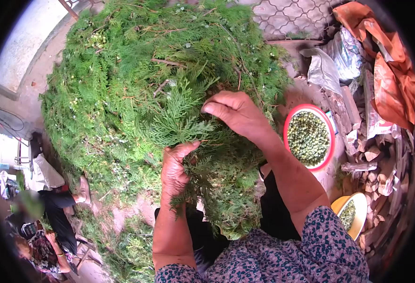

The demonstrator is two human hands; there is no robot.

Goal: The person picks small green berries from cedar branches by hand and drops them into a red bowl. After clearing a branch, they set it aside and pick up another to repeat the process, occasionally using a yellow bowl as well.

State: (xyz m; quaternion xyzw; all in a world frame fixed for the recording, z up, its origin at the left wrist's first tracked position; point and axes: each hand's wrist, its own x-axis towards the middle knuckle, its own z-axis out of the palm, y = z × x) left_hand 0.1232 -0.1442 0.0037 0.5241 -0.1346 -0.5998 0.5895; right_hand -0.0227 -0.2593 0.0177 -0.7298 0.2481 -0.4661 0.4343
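My left hand (176, 166) is wrapped round the stem end of a leafy conifer sprig (181, 115), whose flat green fronds fan out above the fist. Some of its foliage also hangs below, along my wrist. Just to the right of the fronds is my right hand (235, 113), thumb and fingers pinched together. Whatever lies in that pinch is too small or hidden to name. Behind both hands spreads a big heap of cut conifer branches (108, 89), with small pale cones scattered among the green.
On my right stands a red-rimmed basin (286, 129) full of small green cones, with a yellow basin (358, 226) of cones nearer me. Beyond are stacked firewood (372, 181), sacks (323, 70) and an orange sheet (396, 80). Another person (51, 240) sits at the lower left.
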